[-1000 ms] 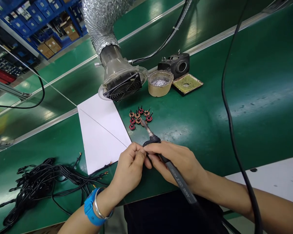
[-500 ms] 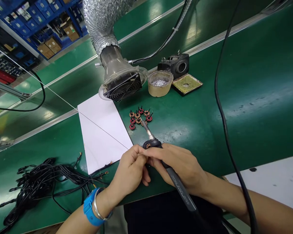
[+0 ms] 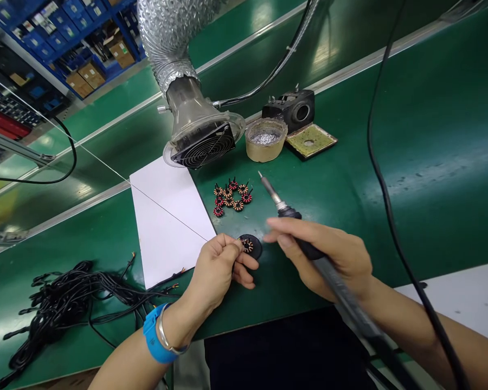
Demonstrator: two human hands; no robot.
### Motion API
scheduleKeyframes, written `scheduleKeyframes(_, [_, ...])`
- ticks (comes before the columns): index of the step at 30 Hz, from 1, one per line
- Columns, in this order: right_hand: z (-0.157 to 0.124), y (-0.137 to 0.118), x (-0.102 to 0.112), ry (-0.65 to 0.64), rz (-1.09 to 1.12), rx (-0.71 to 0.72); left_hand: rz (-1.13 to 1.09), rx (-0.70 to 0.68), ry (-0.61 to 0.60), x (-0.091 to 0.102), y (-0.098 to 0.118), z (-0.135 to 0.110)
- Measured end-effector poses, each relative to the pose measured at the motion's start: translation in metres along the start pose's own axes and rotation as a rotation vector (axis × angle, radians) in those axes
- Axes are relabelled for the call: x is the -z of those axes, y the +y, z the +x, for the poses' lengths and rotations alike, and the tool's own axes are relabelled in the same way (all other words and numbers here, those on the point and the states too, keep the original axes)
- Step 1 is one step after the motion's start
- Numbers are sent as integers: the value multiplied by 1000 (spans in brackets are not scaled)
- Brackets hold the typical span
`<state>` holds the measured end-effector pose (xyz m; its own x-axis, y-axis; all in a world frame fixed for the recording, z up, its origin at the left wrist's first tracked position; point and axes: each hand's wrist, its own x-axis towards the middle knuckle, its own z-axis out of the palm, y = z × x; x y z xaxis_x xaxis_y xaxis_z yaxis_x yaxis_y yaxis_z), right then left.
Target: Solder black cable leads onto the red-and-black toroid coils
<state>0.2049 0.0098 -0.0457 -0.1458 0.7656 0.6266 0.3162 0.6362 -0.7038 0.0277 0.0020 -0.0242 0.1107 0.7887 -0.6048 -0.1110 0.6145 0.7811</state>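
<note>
Coil (image 3: pixel 248 246) pinched in left hand (image 3: pixel 216 269); right hand (image 3: pixel 329 254), just beside, grips soldering iron (image 3: pixel 287 211).

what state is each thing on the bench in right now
left hand: pinching a small coil on a black round base
right hand: closed on soldering iron, tip raised off the bench
loose coils: clustered, lying flat
fume fan: tilted toward the work; spinning or not, cannot tell
black cables: tangled heap
solder pot: uncovered

No legible text (anywhere)
</note>
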Motion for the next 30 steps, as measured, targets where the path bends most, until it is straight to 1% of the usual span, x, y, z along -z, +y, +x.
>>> scheduleKeyframes(2, [-1,-1,7,31,65,-50,1,-15,35,-2,-1,1])
scheduleKeyframes(6, [-3,2,17,17,161,-159,12,-48,56,-3,-3,2])
scheduleKeyframes(11, [-7,7,16,96,303,-390,46,-92,62,-6,-4,2])
scheduleKeyframes(14, [-8,8,14,92,371,-468,44,-102,71,-6,-5,2])
scheduleKeyframes(23, [-6,7,13,79,369,-513,46,-110,84,-6,-5,3])
scheduleKeyframes(30, [-3,4,14,77,302,-386,67,-111,80,-7,-5,1])
